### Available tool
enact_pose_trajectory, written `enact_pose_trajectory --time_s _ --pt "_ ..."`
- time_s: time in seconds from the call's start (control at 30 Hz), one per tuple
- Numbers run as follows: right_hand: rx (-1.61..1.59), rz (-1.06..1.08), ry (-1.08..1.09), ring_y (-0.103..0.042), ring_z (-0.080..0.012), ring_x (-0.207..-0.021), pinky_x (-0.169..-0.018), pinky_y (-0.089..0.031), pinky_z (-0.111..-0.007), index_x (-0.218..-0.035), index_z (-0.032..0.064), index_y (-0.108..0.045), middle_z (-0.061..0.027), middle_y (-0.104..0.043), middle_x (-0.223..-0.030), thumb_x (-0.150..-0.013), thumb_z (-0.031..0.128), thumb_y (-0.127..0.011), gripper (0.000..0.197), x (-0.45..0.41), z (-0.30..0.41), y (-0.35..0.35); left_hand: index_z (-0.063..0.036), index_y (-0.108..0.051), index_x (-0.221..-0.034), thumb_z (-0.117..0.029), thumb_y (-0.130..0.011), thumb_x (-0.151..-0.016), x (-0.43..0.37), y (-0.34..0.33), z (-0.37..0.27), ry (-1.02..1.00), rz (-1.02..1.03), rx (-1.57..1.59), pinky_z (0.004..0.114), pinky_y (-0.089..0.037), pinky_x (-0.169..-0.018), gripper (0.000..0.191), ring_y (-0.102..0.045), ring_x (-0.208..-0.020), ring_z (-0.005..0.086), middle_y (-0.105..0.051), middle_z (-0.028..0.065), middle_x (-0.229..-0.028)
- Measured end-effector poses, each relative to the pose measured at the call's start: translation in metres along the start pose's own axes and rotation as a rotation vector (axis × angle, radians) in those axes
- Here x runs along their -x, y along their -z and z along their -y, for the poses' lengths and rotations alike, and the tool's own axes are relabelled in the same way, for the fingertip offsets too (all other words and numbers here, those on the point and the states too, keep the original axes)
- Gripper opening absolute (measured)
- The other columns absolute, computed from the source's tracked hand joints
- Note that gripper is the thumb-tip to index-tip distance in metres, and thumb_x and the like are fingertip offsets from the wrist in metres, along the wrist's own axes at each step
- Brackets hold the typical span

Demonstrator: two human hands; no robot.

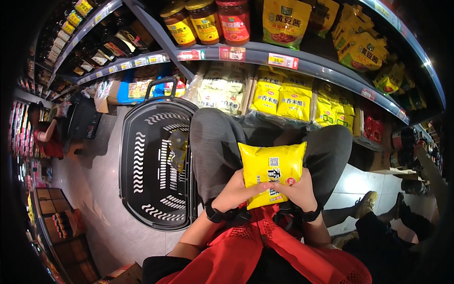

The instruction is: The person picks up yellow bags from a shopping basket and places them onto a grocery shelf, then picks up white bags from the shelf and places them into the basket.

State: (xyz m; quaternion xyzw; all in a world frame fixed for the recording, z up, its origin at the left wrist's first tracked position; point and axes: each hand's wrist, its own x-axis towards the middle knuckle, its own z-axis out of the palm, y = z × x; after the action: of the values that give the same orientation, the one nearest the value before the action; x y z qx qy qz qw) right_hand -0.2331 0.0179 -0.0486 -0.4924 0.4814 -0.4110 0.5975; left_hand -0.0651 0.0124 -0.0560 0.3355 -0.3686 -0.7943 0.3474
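Observation:
Both of my hands hold one yellow plastic pouch of rice vinegar point(264, 159) above my lap, between my knees. My left hand point(236, 191) grips its lower left side, and my right hand point(299, 188) its lower right side, the thumbs meeting on the front. The pouch is plump and bears printed writing. To the left of my knee stands a black plastic shopping basket point(129, 170) with a yellow and dark package point(179, 152) at its right inner side. In front of my knees, similar yellow pouches point(294, 103) stand in an open box, with white pouches point(221, 88) to their left.
Above the boxes runs a shelf edge point(255, 51) with price tags, bearing sauce jars point(204, 26) and yellow pouches point(285, 25). A person in red point(49, 136) is beside a dark basket at far left. Another person's shoe point(367, 204) and legs are at right. A cardboard box point(127, 275) lies lower left.

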Motion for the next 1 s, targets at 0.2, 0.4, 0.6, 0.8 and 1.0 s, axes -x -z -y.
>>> enact_pose_trajectory --time_s 0.2,0.4,0.6,0.8,1.0 --pt "-0.187 0.068 -0.090 -0.054 -0.0085 -0.075 -0.066 -0.045 -0.022 -0.097 -0.0012 -0.049 -0.0059 -0.058 -0.087 -0.071 0.006 -0.062 0.030 -0.002 -0.011 0.007 0.0022 -0.045 -0.105 -0.013 -0.052 -0.081 0.000 0.004 0.001 0.012 -0.091 -0.042 0.023 -0.043 -0.072 0.029 -0.051 -0.083 0.0095 -0.055 0.0051 -0.095" --pt "-0.405 0.056 -0.173 -0.054 -0.0101 -0.079 -0.069 -0.044 -0.023 -0.102 -0.0012 -0.047 -0.0066 -0.057 -0.091 -0.073 0.006 -0.060 0.033 -0.001 -0.010 0.011 0.0023 -0.046 -0.104 -0.014 -0.052 -0.081 -0.001 0.003 0.000 0.043 -0.054 -0.116 0.023 -0.042 -0.072 0.028 -0.052 -0.083 0.0097 -0.055 0.0057 -0.096" --pt "0.075 0.147 0.011 -0.058 -0.0099 -0.068 -0.061 -0.045 -0.023 -0.089 -0.0013 -0.055 -0.0049 -0.061 -0.076 -0.067 0.013 -0.067 0.029 0.000 0.000 0.027 -0.0007 -0.040 -0.112 -0.007 -0.057 -0.075 -0.009 0.010 0.013 0.131 0.032 0.259 0.028 -0.039 -0.082 0.041 -0.048 -0.097 0.0152 -0.051 0.0084 -0.105" --pt "0.092 0.224 -0.022 -0.056 -0.0092 -0.069 -0.062 -0.044 -0.023 -0.090 -0.0011 -0.054 -0.0044 -0.059 -0.076 -0.067 0.016 -0.068 0.032 -0.008 0.008 0.025 -0.0018 -0.041 -0.111 -0.007 -0.058 -0.075 -0.013 0.017 0.014 0.101 -0.008 0.311 0.028 -0.039 -0.081 0.040 -0.050 -0.094 0.0149 -0.052 0.0068 -0.104" --pt "-0.332 0.013 -0.201 -0.047 -0.0066 -0.081 -0.071 -0.038 -0.020 -0.104 0.0023 -0.044 -0.0030 -0.052 -0.088 -0.075 0.013 -0.059 0.034 -0.019 -0.017 0.024 -0.0021 -0.044 -0.108 -0.010 -0.052 -0.080 -0.019 0.016 0.011 -0.002 -0.282 0.356 0.027 -0.040 -0.079 0.030 -0.051 -0.093 0.0140 -0.054 0.0065 -0.101"
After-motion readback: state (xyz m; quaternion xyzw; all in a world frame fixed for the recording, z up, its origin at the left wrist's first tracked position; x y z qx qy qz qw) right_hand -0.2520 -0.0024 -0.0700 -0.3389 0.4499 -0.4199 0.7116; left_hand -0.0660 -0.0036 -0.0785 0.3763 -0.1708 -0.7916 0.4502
